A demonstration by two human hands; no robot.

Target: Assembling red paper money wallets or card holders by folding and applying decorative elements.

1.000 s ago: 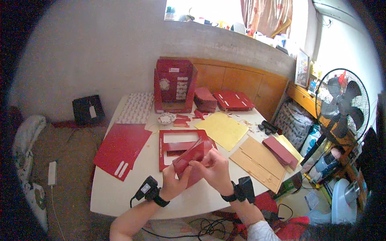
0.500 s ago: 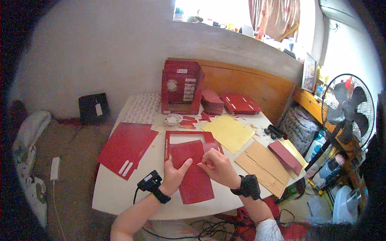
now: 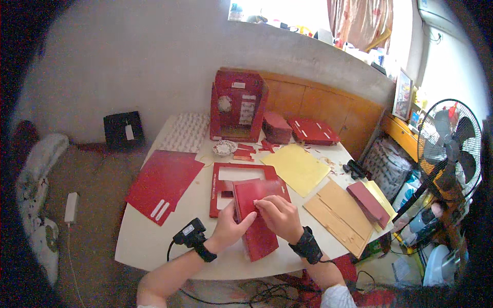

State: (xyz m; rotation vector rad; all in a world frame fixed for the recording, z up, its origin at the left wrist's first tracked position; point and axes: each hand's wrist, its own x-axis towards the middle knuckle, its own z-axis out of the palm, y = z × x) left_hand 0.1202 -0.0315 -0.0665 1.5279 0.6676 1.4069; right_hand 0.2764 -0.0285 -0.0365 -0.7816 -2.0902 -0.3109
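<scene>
My left hand (image 3: pixel 229 229) is closed on the left edge of a red rectangular folder-like piece (image 3: pixel 260 242), thumb on top. That piece is tilted above the near middle of the table, and its left edge looks pale and shiny. My right hand (image 3: pixel 282 216) is bent into a pinch at the upper face of the piece. A tiny pale bit seems to show at its fingertips, too small to name. Beneath and beyond lies a red card frame (image 3: pixel 213 191) with a rectangular window, partly covered by the held piece.
Red sheets (image 3: pixel 167 179) lie left on the white table (image 3: pixel 149 241). Behind are a small bowl (image 3: pixel 224 148), a red box (image 3: pixel 218 105) and red stacks (image 3: pixel 277 128). Yellow paper (image 3: pixel 298 169), tan card (image 3: pixel 339 215) and a maroon stack (image 3: pixel 367 205) lie right; a fan (image 3: pixel 451 146) stands beyond.
The red piece has tilted and turned in my left hand, showing its left edge. My right hand has shifted slightly right and down, still pinching. The whole view has shifted a little.
</scene>
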